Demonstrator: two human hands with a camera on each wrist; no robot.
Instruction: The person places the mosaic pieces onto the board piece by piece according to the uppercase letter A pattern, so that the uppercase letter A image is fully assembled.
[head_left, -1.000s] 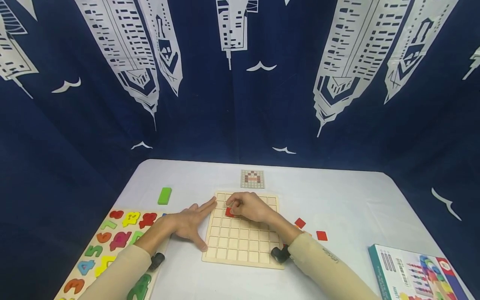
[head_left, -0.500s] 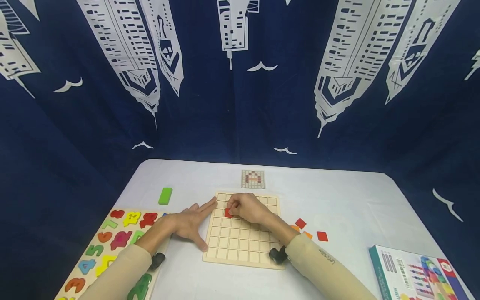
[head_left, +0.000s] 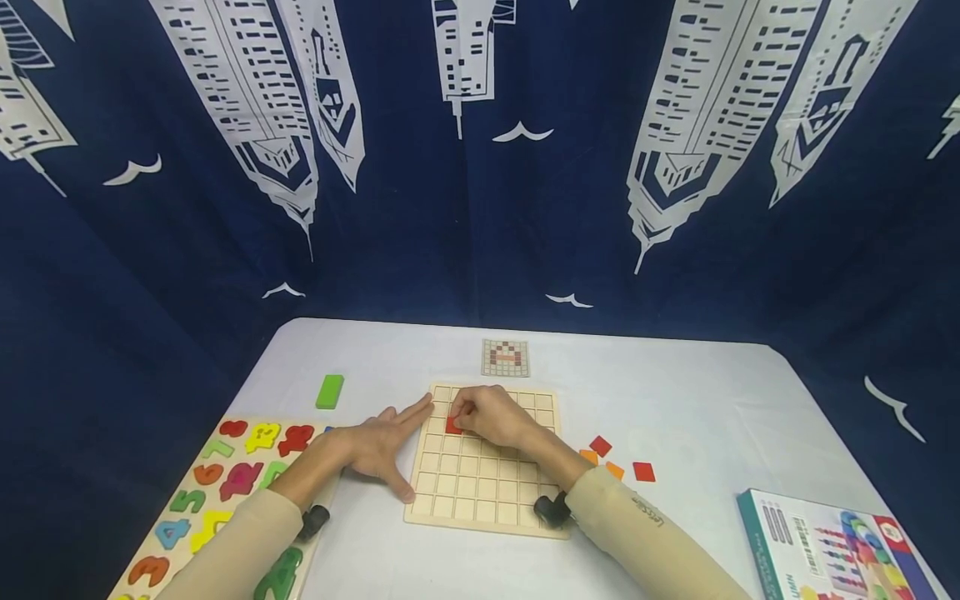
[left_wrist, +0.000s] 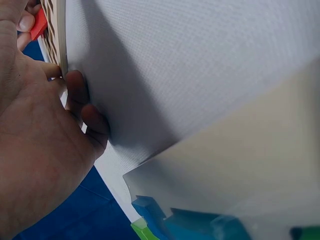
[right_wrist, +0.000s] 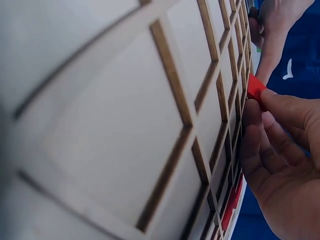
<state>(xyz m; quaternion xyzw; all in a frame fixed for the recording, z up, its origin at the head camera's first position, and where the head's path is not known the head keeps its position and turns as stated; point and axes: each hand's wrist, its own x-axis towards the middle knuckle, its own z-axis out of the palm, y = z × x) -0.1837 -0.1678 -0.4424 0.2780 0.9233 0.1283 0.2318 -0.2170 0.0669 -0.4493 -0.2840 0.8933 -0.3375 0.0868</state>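
Observation:
A wooden grid board (head_left: 465,517) lies in the middle of the table. My right hand (head_left: 491,414) is over its upper left part and pinches a red square tile (head_left: 453,426) between thumb and fingertips. In the right wrist view the tile (right_wrist: 256,89) stands tilted at the grid, and more red (right_wrist: 232,202) shows further along the board, partly hidden behind my fingers. With thumb and fingers spread, my left hand (head_left: 378,448) touches the board's left edge. The left wrist view shows that hand (left_wrist: 42,135) beside the board rim.
Loose red tiles (head_left: 643,472) and orange tiles (head_left: 615,470) lie right of the board. A small pattern card (head_left: 506,358) sits behind it. Leftward are a green block (head_left: 329,392) and a number puzzle board (head_left: 242,454); a colourful box (head_left: 832,542) stands front right.
My right hand has shifted slightly left over the board, carrying the red tile with it. The left hand stays in the same place.

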